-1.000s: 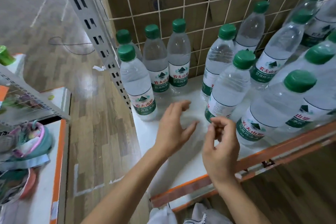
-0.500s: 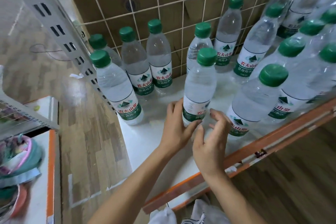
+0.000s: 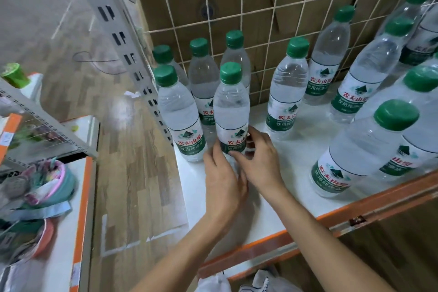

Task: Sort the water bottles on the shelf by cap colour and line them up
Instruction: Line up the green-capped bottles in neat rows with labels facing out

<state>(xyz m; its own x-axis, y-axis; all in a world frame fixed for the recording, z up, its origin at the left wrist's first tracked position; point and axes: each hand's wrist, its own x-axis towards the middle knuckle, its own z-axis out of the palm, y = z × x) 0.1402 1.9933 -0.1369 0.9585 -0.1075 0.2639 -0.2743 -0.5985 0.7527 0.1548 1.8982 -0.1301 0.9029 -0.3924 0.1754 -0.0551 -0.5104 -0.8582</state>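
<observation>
Hands are meeting low on one green-capped water bottle [image 3: 231, 111] at the shelf's [image 3: 296, 187] left end: left hand [image 3: 222, 182] cupping its near base, right hand [image 3: 259, 160] pinching its label, probably squaring it beside the neighbouring bottle [image 3: 179, 114].

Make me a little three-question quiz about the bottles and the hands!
1. True or false: every bottle cap in view is green.
2. Which hands touch the held bottle? A) left only B) right only C) both
3. Fill in: behind the bottles stands a white wire ____.

Key:
1. True. No other cap colour shows on the shelf.
2. C. The left hand and right hand both sit at the base of the held bottle.
3. Grid, with brown cardboard behind it.
</observation>
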